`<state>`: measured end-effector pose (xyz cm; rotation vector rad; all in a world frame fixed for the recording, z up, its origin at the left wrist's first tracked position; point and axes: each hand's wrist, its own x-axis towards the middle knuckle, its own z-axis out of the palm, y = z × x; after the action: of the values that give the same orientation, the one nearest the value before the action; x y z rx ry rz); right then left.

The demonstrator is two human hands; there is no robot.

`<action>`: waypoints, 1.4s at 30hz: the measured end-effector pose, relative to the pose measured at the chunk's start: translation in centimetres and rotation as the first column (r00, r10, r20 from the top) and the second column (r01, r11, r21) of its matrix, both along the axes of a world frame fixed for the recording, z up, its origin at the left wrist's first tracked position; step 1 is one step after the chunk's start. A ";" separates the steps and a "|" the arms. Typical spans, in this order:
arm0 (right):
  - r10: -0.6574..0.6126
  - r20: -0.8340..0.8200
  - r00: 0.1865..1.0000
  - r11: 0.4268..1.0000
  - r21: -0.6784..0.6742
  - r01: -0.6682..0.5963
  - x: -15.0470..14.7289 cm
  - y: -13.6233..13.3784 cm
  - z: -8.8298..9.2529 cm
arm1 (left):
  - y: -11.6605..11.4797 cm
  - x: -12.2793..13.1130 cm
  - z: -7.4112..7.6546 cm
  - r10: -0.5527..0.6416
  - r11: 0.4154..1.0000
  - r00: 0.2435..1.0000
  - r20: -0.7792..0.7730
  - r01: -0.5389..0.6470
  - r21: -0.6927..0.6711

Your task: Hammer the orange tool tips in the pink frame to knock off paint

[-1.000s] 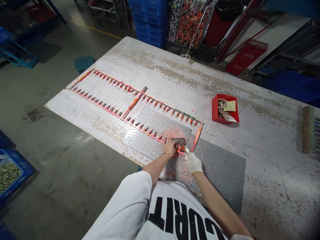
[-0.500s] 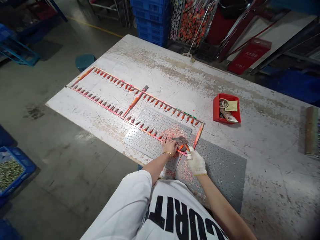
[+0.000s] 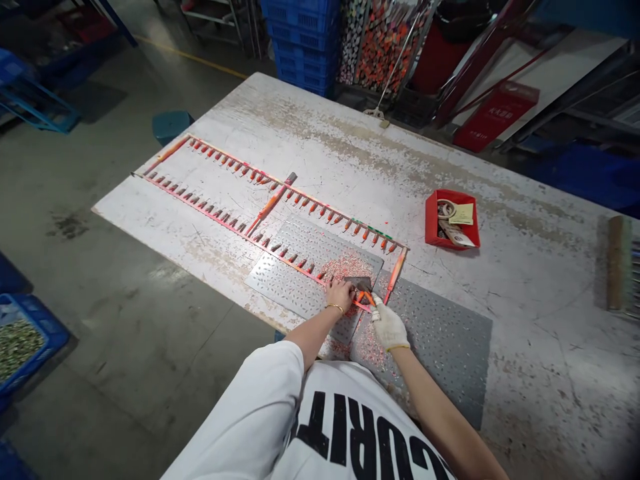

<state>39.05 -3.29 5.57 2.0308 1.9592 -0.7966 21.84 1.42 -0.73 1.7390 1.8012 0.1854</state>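
Bare left hand [image 3: 340, 295] fingers pressed flat on the pink-orange strip [image 3: 295, 267], gloved right hand [image 3: 389, 327] fingers closed around an orange-handled cutter [image 3: 364, 297]; a slipped cut could nick the bare fingers.

**Your worktable is standing among crates, racks and red boxes**

On the right of the scuffed white worktable [image 3: 530, 320], a red tray [image 3: 429, 220] is holding a roll of tape [image 3: 446, 209] and papers [image 3: 461, 213], and a wooden-backed brush [image 3: 619, 263] is lying at the far right edge. Beyond the far edge, stacked blue crates [image 3: 300, 47] are rising beside a rack of orange-and-white bundles [image 3: 383, 47], with a red box [image 3: 496, 117] leaning further right. A teal stool [image 3: 170, 127] is sitting off the far left corner, and on the floor to your left, a blue crate [image 3: 55, 327] is holding greenish granules [image 3: 17, 345].
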 end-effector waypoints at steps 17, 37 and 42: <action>0.000 0.016 1.000 1.000 -0.026 0.000 0.3 -0.3 -0.8 | 0.0 -0.1 0.0 -0.010 1.000 1.000 -0.006 0.010 -0.010; -0.034 0.007 0.999 0.999 -0.018 0.034 0.0 -0.8 -2.0 | 0.0 -0.2 -0.2 -0.014 1.000 1.000 -0.010 0.014 0.013; -0.043 -0.008 0.999 0.999 -0.011 0.043 0.1 -0.9 -2.5 | -0.1 -0.2 0.0 -0.017 1.000 1.000 -0.013 0.017 0.015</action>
<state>39.19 -4.22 3.10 2.0731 1.9178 -0.8244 21.64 1.36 -0.73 1.7697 1.7981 0.1818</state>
